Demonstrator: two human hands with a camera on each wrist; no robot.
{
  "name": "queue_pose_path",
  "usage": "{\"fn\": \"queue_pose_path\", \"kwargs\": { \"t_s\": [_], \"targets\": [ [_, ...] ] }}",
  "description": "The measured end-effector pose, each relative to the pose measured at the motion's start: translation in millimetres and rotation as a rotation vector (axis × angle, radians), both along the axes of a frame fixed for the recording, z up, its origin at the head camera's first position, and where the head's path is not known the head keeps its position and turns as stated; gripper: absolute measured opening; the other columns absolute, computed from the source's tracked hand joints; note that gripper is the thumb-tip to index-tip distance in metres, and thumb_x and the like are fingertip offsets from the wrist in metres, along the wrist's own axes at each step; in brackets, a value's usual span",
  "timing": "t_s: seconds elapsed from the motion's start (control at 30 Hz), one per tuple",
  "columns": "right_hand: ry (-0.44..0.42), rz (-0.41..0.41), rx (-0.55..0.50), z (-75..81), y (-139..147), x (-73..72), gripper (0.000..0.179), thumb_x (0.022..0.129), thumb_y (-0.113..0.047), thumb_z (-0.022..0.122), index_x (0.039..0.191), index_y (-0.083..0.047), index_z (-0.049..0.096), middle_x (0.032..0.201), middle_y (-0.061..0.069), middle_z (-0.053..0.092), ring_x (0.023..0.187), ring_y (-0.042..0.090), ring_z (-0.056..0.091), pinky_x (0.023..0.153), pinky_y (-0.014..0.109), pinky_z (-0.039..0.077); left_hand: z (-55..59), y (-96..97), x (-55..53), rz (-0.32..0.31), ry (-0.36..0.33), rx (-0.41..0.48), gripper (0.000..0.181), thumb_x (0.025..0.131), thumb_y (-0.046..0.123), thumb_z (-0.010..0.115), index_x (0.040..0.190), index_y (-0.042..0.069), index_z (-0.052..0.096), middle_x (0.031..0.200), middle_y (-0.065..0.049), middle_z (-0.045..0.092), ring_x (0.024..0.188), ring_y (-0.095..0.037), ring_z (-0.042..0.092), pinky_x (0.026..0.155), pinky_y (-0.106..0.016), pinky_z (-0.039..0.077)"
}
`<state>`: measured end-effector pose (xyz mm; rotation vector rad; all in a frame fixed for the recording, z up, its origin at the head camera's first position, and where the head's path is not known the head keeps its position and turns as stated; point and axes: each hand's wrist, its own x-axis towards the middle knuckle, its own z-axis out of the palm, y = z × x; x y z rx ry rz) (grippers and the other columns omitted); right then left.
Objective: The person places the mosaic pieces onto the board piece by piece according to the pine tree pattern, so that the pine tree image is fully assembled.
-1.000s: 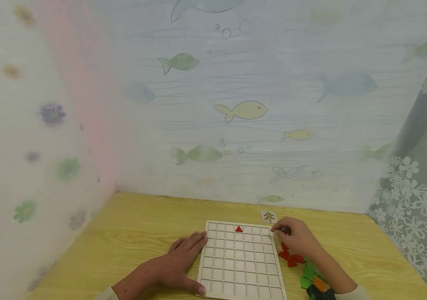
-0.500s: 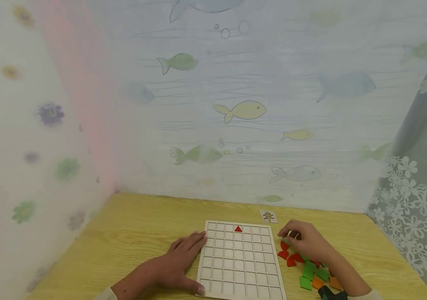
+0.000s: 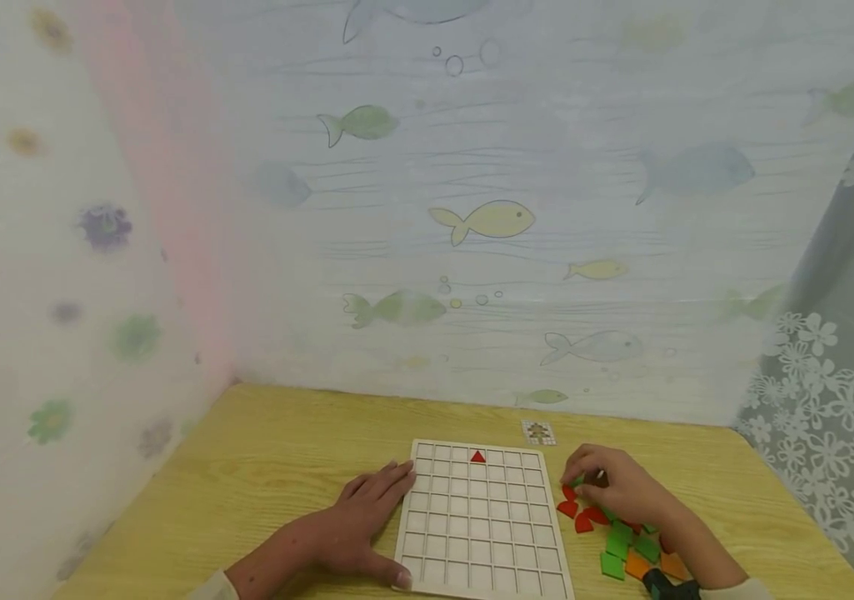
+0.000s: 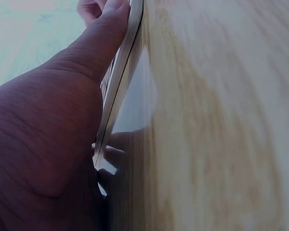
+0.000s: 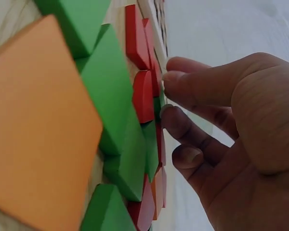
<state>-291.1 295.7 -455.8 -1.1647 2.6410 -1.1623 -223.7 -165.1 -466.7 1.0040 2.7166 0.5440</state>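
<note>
A pale wooden grid board point(image 3: 467, 525) lies on the table, with one red triangle point(image 3: 477, 457) in its top row. My left hand point(image 3: 355, 529) rests along the board's left edge, its fingers straight and its thumb at the near corner; the left wrist view shows the thumb point(image 4: 94, 43) against the edge. To the right of the board, my right hand point(image 3: 614, 483) hovers over loose red pieces point(image 3: 584, 521) and green pieces point(image 3: 619, 540). Its fingers are loosely bent, and I see nothing between the thumb and fingertips in the right wrist view, where a red piece point(image 5: 143, 96) lies beside them.
A small patterned card point(image 3: 539, 432) lies behind the board's far right corner. Orange pieces point(image 3: 637, 567) are near the right wrist, which wears a dark strapped device point(image 3: 670, 587). Fish-printed curtain point(image 3: 486, 250) hangs behind the wooden table point(image 3: 284, 450).
My right hand has moved right, away from the board's far right corner to above the loose pieces, uncovering more of them. The left hand stays in place on the board.
</note>
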Motion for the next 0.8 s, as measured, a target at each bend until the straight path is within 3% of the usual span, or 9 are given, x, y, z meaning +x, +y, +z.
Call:
{"fn": "queue_pose_path", "kwargs": {
  "t_s": [0.4,0.8],
  "targets": [
    [-0.043,-0.034,0.067,0.8,-2.3,1.3,0.015,0.099,-0.006,0.074,0.110,-0.015,0.079,0.111,0.006,0.066,0.071,0.005,0.053,0.063,0.027,0.050,1.6,1.4,-0.6,-0.004,0.007,-0.006,0.126,0.084,0.082,0.069,0.172,0.014,0.011,0.179,-0.004,0.004,0.164,-0.032,0.006,0.124,-0.065,0.018],
    [0.008,0.003,0.048,0.3,-4.6,2.6,0.014,0.097,-0.005,0.076,0.106,-0.015,0.075,0.112,0.007,0.067,0.077,0.005,0.057,0.065,0.027,0.052,3.6,0.7,3.8,0.004,0.012,-0.012,0.126,0.083,0.083,0.069,0.172,0.014,0.012,0.179,-0.004,0.005,0.164,-0.033,0.006,0.124,-0.064,0.018]
  ]
}}
